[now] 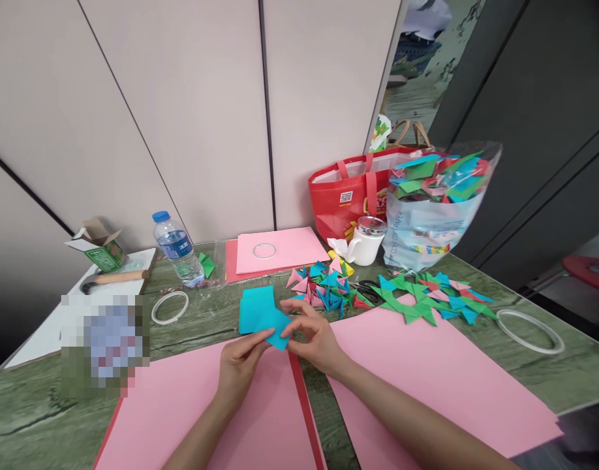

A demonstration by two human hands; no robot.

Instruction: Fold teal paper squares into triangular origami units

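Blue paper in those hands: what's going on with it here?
A person's left hand and right hand are holding a small bright-blue piece of paper near the far edge of large pink paper sheets. Just beyond is a stack of blue paper squares. Farther right lie a pile of small, multicoloured folded-paper pieces and a spiky, multicoloured folded-paper arrangement.

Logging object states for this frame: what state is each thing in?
Blue paper: in left hand and right hand
Bottle: upright, capped
Box: flaps open
Mug: upright, lidded
Red bag: upright, open
Plastic bag: upright, filled
Scissors: partly hidden; open or shut unclear
Folded pieces: heaped
Wood-handled tool: lying down
Pink sheets: flat, stacked
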